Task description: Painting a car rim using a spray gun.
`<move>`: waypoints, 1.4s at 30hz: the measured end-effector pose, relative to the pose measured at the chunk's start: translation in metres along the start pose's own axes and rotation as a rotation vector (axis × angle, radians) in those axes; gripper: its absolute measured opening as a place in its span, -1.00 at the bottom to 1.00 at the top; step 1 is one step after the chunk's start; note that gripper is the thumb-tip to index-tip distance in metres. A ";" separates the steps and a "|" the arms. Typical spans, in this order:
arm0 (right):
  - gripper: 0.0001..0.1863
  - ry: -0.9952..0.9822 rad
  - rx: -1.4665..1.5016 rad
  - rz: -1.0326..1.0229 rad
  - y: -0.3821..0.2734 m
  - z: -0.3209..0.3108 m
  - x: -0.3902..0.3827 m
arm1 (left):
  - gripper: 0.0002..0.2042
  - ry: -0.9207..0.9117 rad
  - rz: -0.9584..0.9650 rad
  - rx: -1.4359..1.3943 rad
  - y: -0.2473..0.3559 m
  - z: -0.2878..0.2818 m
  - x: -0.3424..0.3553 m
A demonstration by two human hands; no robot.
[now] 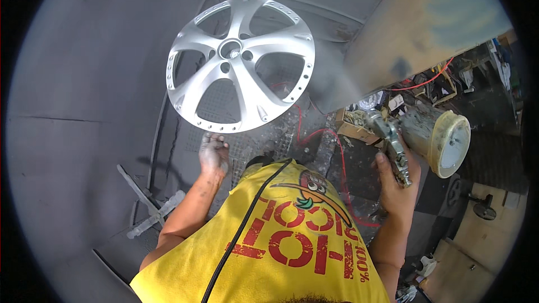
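A silver alloy wheel face (pixel 244 87) with several broad spokes and small holes along its edge is held up in front of me. Just below its near edge is my left hand (pixel 214 154), coated in grey dust, palm up with loosely bent fingers. The fingertips come close to the edge; whether they touch it I cannot tell. My right hand (pixel 397 185) is wrapped around a metal spray gun (pixel 393 146) with a paint cup (pixel 449 137) at its side. The gun's nose points toward the wheel, and a pale mist spreads between them.
A red hose (pixel 341 163) trails over the grimy floor. Low on the left stands a grey-coated metal stand (pixel 151 207). A cardboard box (pixel 356 126) and clutter lie beyond the gun, beneath a tan panel (pixel 415 28). A black cord (pixel 244 227) crosses my yellow shirt.
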State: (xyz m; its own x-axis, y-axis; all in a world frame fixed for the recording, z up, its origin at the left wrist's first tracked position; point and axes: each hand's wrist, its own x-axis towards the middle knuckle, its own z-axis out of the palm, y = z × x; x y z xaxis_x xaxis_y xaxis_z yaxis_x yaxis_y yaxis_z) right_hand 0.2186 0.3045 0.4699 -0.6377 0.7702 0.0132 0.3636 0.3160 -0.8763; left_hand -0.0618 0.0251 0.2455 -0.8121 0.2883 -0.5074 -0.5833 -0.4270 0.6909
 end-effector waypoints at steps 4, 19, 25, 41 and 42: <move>-0.48 0.042 0.012 0.070 0.004 0.004 -0.002 | -0.55 0.062 -0.016 -0.002 -0.002 -0.006 0.010; -0.50 0.015 0.053 0.039 -0.021 0.036 -0.013 | -0.46 -0.186 -0.204 0.028 0.006 0.000 -0.010; -0.44 0.101 0.027 0.055 -0.005 0.024 -0.014 | -0.48 -0.003 -0.007 0.027 0.033 -0.020 0.024; -0.57 0.089 0.089 0.160 -0.010 0.033 -0.019 | -0.48 -0.320 -0.089 0.082 0.007 -0.014 -0.011; -0.58 0.122 0.090 0.131 -0.003 0.033 -0.020 | -0.48 -0.316 -0.090 0.082 0.014 -0.023 -0.005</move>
State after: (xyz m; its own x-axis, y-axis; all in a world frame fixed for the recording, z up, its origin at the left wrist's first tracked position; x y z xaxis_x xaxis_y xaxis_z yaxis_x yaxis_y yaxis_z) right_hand 0.2076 0.2703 0.4567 -0.5001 0.8645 -0.0508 0.3727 0.1620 -0.9137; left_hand -0.0659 -0.0017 0.2461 -0.7150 0.5788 -0.3921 -0.6420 -0.3215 0.6961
